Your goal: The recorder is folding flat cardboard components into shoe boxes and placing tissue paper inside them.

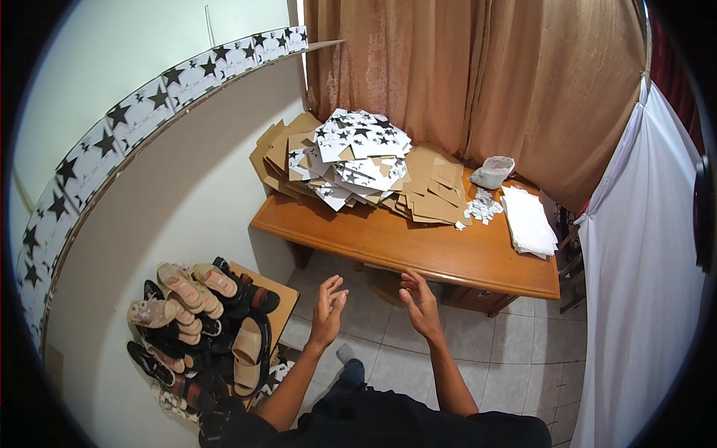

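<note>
Both of my hands are raised in the air before the wooden desk [351, 237], with nothing in them. My left hand [328, 305] has its fingers apart and slightly curled, between the shoe pile and the desk. My right hand [420, 305] is likewise open, close to the desk's front edge in the picture. On the desk lies a big heap of flat cardboard pieces [429, 190], topped by white sheets with black stars [362, 138]. To its right are small white paper pieces [484, 206], a whitish plastic bag [493, 172] and a stack of white paper [528, 221].
Many sandals and shoes [190, 299] are piled on a low wooden stand [286, 297] at the left. A star-patterned shelf edge [158, 97] juts from the left wall. Brown curtains [418, 67] hang behind the desk, and a white cloth [642, 246] hangs at the right.
</note>
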Motion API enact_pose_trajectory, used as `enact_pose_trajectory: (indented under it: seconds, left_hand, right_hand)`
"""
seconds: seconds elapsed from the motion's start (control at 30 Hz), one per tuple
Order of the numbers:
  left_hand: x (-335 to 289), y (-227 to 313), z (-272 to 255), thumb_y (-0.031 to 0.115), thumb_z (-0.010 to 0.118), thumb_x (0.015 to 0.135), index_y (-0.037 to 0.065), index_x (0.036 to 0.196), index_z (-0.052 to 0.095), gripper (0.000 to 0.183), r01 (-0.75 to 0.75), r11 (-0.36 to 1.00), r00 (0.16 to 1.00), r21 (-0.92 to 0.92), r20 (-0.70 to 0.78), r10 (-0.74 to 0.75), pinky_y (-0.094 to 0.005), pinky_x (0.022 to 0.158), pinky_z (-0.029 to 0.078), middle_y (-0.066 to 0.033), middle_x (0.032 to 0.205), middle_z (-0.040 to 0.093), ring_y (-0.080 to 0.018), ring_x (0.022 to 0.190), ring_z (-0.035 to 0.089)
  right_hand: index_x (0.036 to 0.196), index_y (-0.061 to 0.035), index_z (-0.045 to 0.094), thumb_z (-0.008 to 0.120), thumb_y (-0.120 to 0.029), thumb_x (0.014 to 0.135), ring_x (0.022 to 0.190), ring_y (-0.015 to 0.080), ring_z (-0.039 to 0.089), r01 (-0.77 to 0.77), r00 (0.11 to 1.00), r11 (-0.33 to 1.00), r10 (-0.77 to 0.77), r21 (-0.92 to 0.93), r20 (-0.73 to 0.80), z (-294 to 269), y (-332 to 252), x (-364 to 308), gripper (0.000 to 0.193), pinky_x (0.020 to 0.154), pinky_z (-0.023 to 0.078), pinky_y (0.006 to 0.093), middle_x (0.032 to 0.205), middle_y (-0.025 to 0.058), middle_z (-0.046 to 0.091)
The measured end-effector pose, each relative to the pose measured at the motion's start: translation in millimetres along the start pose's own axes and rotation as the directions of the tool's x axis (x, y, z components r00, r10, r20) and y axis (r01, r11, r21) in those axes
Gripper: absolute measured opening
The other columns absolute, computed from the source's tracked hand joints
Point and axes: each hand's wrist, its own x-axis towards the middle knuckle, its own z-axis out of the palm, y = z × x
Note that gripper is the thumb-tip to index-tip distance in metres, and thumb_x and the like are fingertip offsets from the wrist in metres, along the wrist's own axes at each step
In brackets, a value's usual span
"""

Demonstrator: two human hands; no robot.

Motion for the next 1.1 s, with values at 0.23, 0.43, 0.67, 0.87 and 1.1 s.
enact_pose_trajectory:
  seconds: [0.23, 0.43, 0.67, 0.87, 1.1]
  left_hand:
    - [115.6, -24.6, -16.5, 0.031, 0.054, 0.104, 0.002, 0.147, 0.037, 0.055, -0.021, 0.999, 1.000, -0.041, 0.010, 0.021, -0.0378, 0.104, 0.045, -0.0233, 0.147, 0.047, -0.0270, 0.121, 0.060]
    - [214.2, -44.2, -40.4, 0.031, 0.054, 0.104, 0.002, 0.146, 0.039, 0.053, -0.025, 0.997, 1.000, -0.067, 0.000, 0.025, -0.0369, 0.102, 0.046, -0.0223, 0.145, 0.049, -0.0248, 0.117, 0.061]
    - [301.2, -73.0, -60.5, 0.037, 0.049, 0.105, 0.010, 0.147, 0.040, 0.051, 0.024, 0.999, 1.000, -0.035, 0.015, -0.024, -0.0374, 0.096, 0.047, -0.0151, 0.145, 0.050, -0.0213, 0.119, 0.058]
    - [372.2, -102.3, -71.2, 0.037, 0.050, 0.105, 0.010, 0.146, 0.042, 0.049, 0.049, 0.999, 0.998, 0.000, -0.035, -0.049, -0.0361, 0.093, 0.048, -0.0128, 0.138, 0.055, -0.0210, 0.116, 0.060]
    - [461.6, -132.6, -77.5, 0.036, 0.052, 0.105, 0.011, 0.143, 0.044, 0.047, 0.097, 0.992, 0.993, 0.076, -0.071, -0.092, -0.0363, 0.091, 0.050, -0.0126, 0.136, 0.056, -0.0210, 0.114, 0.061]
  right_hand:
    - [0.144, -0.0007, 0.045, 0.061, -0.017, 0.101, 0.117, 0.0266, 0.061, -0.033, 0.999, 0.999, 0.032, -0.017, -0.022, 19.6, 39.9, 98.9, 0.049, 0.100, 0.051, 0.0380, 0.132, 0.0195, 0.058]
    - [0.143, -0.0003, 0.046, 0.061, -0.018, 0.101, 0.116, 0.0263, 0.061, -0.056, 0.998, 0.995, 0.053, -0.086, -0.037, 39.9, 71.6, 191.1, 0.048, 0.099, 0.051, 0.0382, 0.130, 0.0195, 0.060]
    - [0.143, -0.0021, 0.048, 0.064, -0.019, 0.099, 0.113, 0.0267, 0.063, -0.091, 0.995, 0.989, 0.085, -0.114, -0.060, 61.3, 102.1, 271.3, 0.049, 0.097, 0.052, 0.0387, 0.127, 0.0194, 0.061]
    - [0.142, -0.0023, 0.049, 0.065, -0.019, 0.099, 0.111, 0.0264, 0.064, -0.111, 0.994, 0.988, 0.108, -0.108, -0.033, 67.4, 147.9, 341.2, 0.049, 0.095, 0.053, 0.0389, 0.126, 0.0191, 0.062]
    - [0.142, -0.0032, 0.048, 0.065, -0.021, 0.099, 0.114, 0.0250, 0.062, -0.118, 0.993, 0.993, 0.118, 0.022, 0.003, 67.4, 195.7, 442.2, 0.050, 0.095, 0.054, 0.0379, 0.131, 0.0186, 0.060]
